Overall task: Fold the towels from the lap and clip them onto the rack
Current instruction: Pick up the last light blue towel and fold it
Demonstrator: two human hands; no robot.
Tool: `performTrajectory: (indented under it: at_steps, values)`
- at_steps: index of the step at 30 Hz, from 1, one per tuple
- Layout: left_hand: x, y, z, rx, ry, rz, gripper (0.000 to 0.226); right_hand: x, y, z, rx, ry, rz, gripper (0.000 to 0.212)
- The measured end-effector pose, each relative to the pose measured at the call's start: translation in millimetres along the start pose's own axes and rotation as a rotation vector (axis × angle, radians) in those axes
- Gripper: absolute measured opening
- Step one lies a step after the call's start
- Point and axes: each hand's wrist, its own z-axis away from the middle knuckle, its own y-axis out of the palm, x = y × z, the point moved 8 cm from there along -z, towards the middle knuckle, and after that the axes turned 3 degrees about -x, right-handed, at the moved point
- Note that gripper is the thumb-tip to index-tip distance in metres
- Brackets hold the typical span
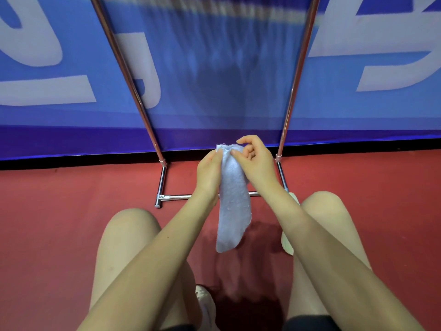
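A pale blue towel [232, 206] hangs in a narrow folded strip between my knees. My left hand [208, 172] grips its upper left edge. My right hand [255, 161] pinches the top of the towel with thumb and middle fingers, the index finger raised above it. The metal rack [133, 84] stands right in front, its two uprights slanting up and outward and its base bar [177, 196] on the floor behind the towel. The rack's top rail is blurred at the upper edge; no clips can be made out.
A blue banner wall with large white shapes [40, 89] stands behind the rack. The floor [59, 211] is red. My bare knees flank the towel, and pale shoes [287, 242] show beside and below them.
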Motion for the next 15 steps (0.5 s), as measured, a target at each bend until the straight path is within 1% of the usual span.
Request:
performTrajectory:
  at_steps: [2,4,8,11,15]
  values:
    - [-2,1,2,0.02,-0.02,-0.005,0.03,-3,0,-3,-0.013,0.02,0.008,0.016]
    - [-5,5,5,0.067,-0.008,-0.034,0.032,-7,0,-5,-0.009,0.045,0.023,0.011]
    - [-10,11,9,0.149,0.105,-0.149,0.028,-15,-2,-6,0.037,0.128,-0.02,0.009]
    - [-12,3,6,0.066,0.124,-0.177,0.025,-11,-3,-6,0.062,0.075,0.004,0.006]
    - [-20,-3,7,-0.003,0.128,-0.171,0.022,-7,-6,-6,0.1,-0.011,0.094,0.017]
